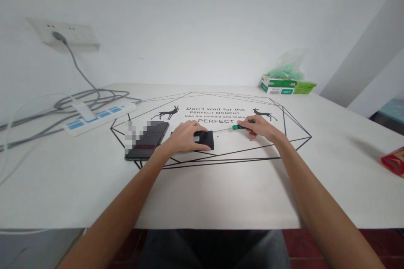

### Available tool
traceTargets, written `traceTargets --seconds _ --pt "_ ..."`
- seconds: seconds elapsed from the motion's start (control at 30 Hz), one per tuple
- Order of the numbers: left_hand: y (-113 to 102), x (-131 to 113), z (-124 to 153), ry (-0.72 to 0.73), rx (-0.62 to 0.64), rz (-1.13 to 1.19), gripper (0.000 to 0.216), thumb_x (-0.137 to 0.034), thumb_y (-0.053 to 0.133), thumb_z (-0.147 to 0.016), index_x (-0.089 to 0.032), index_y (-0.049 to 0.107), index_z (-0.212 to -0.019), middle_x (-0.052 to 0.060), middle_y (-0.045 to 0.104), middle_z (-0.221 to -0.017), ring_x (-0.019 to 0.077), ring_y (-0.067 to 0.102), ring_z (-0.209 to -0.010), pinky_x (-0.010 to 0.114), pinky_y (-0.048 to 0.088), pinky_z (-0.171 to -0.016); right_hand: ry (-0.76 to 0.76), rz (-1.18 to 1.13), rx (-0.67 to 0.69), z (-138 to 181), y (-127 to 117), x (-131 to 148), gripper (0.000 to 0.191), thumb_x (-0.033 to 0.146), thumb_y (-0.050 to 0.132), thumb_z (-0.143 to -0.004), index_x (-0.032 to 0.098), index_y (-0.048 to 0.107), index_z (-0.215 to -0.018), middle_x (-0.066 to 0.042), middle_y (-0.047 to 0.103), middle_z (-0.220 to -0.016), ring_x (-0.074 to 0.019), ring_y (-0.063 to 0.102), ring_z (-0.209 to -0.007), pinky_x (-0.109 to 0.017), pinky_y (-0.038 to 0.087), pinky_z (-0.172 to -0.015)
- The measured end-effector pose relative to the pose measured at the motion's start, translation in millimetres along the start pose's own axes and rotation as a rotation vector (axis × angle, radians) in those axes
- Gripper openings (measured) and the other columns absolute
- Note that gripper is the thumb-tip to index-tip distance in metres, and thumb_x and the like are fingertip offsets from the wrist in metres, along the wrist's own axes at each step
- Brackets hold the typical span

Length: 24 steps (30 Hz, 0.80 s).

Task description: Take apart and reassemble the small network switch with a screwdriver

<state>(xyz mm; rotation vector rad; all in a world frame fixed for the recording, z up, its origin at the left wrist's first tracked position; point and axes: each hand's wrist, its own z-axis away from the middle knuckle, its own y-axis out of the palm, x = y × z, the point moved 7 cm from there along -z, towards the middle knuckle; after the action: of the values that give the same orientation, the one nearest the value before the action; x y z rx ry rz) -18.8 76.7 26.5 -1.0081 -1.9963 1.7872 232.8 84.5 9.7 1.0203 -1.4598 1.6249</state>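
On the table (221, 193), a phone (148, 141) lies just beside the left hand (185, 136), whose thumb and fingers grip a small black box (208, 139) from both sides, probably so it cannot slide. Slightly farther, the right hand (257, 126) pinches a green-handled screwdriver (235, 127) held low, seemingly to line its shaft up with the box's right end; whether the tip touches, I cannot tell. Cartons (277, 86) sit at the back, likely leaving the hands room.
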Motion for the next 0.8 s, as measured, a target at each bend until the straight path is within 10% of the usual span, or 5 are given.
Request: traceTargets --seconds 0.8 --pt "-1.4 -2.2 0.2 -0.012 0.002 0.002 0.062 -0.065 0.073 -0.070 -0.024 0.068 -0.116 0.008 0.064 -0.115 0.0289 0.057 -0.109 0.038 0.043 -0.092 0.044 -0.028 0.100 -1.3 3.1 -12.9 0.040 0.053 0.078 -0.074 0.018 0.061 -0.082 0.010 0.039 -0.044 -0.0073 0.040 -0.039 -0.024 0.048 -0.043"
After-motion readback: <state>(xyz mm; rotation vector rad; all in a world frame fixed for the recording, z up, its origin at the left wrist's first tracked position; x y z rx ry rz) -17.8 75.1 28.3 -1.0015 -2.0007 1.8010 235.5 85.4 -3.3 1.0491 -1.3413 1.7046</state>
